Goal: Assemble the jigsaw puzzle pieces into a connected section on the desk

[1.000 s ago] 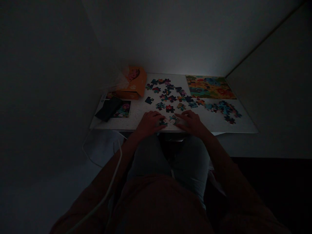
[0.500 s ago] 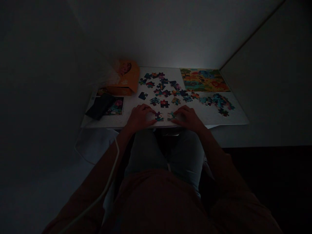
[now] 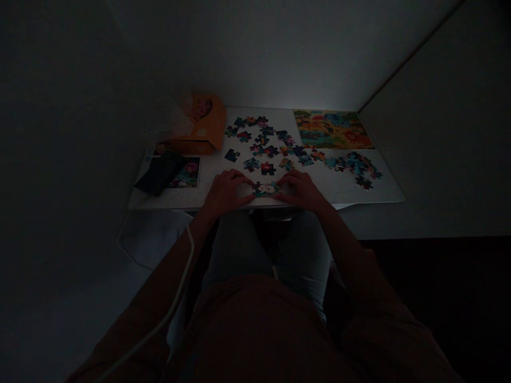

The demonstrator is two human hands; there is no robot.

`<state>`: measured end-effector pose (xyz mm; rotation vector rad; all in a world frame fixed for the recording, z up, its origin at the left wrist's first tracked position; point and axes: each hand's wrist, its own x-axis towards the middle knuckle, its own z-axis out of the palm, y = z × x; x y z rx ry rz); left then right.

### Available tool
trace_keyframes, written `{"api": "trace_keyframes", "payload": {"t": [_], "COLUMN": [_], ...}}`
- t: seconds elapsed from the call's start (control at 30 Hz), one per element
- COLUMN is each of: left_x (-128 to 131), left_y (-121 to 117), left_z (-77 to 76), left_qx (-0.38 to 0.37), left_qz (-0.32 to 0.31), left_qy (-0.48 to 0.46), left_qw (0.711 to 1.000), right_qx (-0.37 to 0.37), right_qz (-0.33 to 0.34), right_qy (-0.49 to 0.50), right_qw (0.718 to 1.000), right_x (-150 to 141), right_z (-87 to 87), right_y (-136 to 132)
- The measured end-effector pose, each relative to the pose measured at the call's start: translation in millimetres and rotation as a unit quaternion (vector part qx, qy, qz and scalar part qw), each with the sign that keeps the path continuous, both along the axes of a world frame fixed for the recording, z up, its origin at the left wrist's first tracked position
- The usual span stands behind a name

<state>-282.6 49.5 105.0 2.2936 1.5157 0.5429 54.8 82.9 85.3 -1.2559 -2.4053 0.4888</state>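
Note:
Near the front edge of the white table [image 3: 223, 199], two jigsaw puzzle pieces lie side by side and touch. My left hand [image 3: 227, 192] grips the left puzzle piece [image 3: 258, 189] between thumb and fingers. On the other side, my right hand [image 3: 300, 189] pinches the right puzzle piece [image 3: 272, 189] by its outer edge. Whether the two are fully locked together I cannot tell in the dim light. Just beyond them lies a loose red and dark puzzle piece [image 3: 268, 168], with several more scattered behind it.
An orange box [image 3: 205, 127] stands at the back left, beside a dark flat object [image 3: 159, 173] on a picture card [image 3: 189, 174]. At the back right lies a colourful animal picture [image 3: 333, 129]. A heap of puzzle pieces [image 3: 359, 165] sits right. A pale cable [image 3: 186, 276] crosses my left arm.
The gap between the two held pieces has closed. My right hand moved left with its piece until it met the one in my left hand.

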Motion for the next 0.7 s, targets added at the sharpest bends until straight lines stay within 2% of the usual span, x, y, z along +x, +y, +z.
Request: {"api": "trace_keyframes", "payload": {"t": [0.43, 0.7], "left_x": [0.4, 1.1], "left_y": [-1.1, -0.2], "left_z": [-2.3, -0.4], "left_qx": [0.007, 0.002], "left_qz": [0.001, 0.006], "left_qy": [0.005, 0.005], "left_qw": [1.000, 1.000], "right_qx": [-0.006, -0.007], "right_qz": [0.018, -0.002], "right_qy": [-0.010, 0.011], "right_qw": [1.000, 1.000], "right_x": [-1.9, -4.1], "right_z": [8.6, 5.8], "right_y": [3.5, -1.1]}}
